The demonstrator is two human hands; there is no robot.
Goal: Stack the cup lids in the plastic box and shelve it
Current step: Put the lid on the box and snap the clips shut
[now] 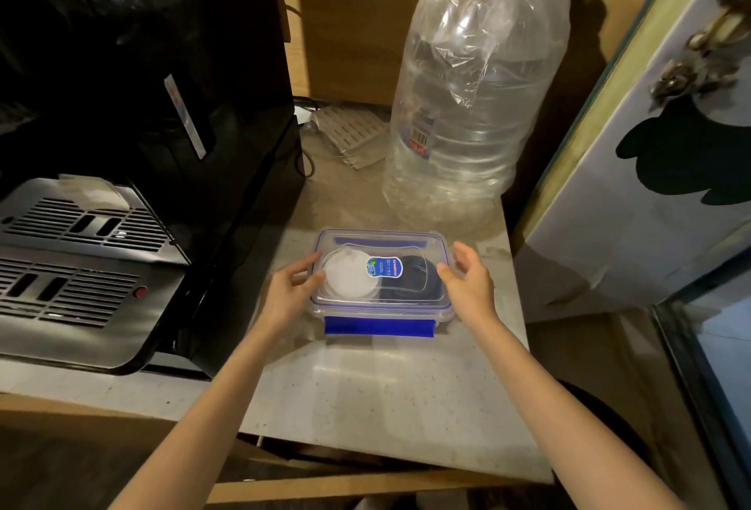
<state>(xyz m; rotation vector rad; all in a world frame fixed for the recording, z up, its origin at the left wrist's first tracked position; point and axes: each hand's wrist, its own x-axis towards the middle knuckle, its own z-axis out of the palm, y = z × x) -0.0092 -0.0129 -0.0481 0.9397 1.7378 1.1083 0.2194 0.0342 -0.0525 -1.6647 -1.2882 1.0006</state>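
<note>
Two hands: left hand (290,290) and right hand (467,279) flank the plastic box (382,316), each grip released, fingertips at its short ends.
Plastic box: clear, rectangular, lid on, blue latch in front; sits on the speckled table (365,399).
Cup lids: white lids (349,277) round, dark lids (414,282) beside them, inside.
Behind: big crinkled clear water bottle (475,103).
Left: black machine (122,143) with slotted metal tray (77,265).

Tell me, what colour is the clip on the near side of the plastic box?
Blue. The clip shows clearly in the head view, on the clear plastic box.
</note>
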